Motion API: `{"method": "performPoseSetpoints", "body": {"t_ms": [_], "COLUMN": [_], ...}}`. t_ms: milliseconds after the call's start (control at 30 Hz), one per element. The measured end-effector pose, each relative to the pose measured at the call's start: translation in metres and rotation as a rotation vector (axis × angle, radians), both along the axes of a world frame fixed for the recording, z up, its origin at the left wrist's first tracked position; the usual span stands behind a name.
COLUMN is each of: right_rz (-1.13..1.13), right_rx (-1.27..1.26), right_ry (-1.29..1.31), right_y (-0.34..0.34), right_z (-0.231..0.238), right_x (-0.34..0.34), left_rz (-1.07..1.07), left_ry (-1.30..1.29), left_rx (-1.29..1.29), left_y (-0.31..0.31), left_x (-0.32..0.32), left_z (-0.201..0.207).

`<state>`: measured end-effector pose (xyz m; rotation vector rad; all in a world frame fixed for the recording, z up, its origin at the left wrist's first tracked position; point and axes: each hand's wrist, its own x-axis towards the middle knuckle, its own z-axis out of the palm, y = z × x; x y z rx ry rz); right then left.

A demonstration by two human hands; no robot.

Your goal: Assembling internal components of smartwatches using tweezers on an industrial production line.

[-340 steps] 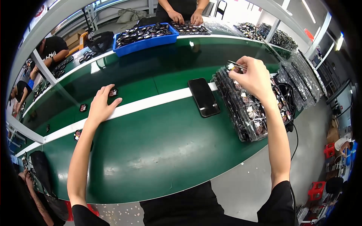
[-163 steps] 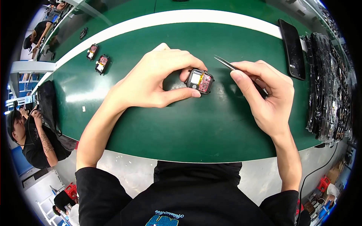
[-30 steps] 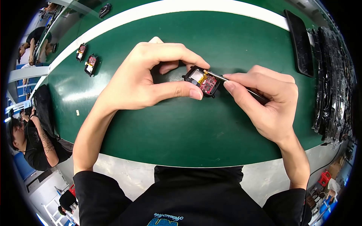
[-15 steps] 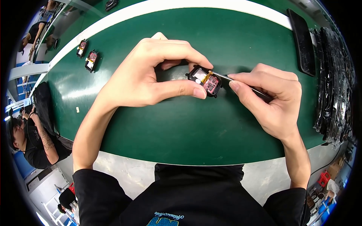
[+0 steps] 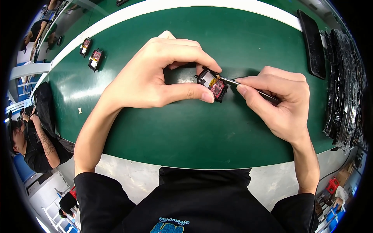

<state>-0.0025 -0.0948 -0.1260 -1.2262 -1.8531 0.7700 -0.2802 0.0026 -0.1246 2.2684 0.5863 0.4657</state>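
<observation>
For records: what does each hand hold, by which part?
Left fingers: black rounded device with red circuit board, by its edges. Right fingers: slim metal tweezers, behind their tips.

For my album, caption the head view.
Left fingers hold a small open device; right fingers hold tweezers at its edge.

Tweezers appear smooth metal, casing plastic, table smooth and glossy, phone glossy, trays shiny plastic, and shirt matt cloth.
</observation>
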Motion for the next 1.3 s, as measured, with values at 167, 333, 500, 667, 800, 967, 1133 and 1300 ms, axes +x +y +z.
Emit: {"method": "performPoseSetpoints", "body": {"t_ms": [167,333,500,667,800,967,1133,1300], "right_rz": [0.014,-0.004,-0.002,0.001,0.018,0.022,0.002,0.010], "right_rx": [0.026,0.032,0.059,0.093,0.098,0.129,0.172,0.172], "right_ry": [-0.016,-0.015,-0.020,-0.036,-0.023,-0.036,-0.058,-0.063], "right_y": [0.001,0.000,-0.001,-0.001,-0.001,-0.001,-0.002,-0.004], "right_z": [-0.001,-0.001,-0.005,-0.005,-0.008,-0.010,-0.009,-0.013], "right_x": [0.000,-0.001,-0.001,-0.001,0.000,-0.002,-0.001,-0.001], "left_rz": [-0.018,-0.026,-0.041,-0.050,-0.039,-0.024,-0.037,-0.042], "left_ry": [-0.019,-0.089,-0.071,-0.114,-0.084,-0.042,-0.071,-0.084], "left_rx": [0.029,-0.026,0.058,0.021,0.023,0.032,0.067,0.058], "left_y": [0.000,-0.003,-0.003,-0.001,-0.001,-0.002,-0.003,-0.002], "left_x": [0.001,0.004,0.002,0.003,0.004,0.003,0.004,0.004], "left_z": [-0.001,0.000,0.000,-0.004,-0.004,0.000,-0.003,-0.007]}}
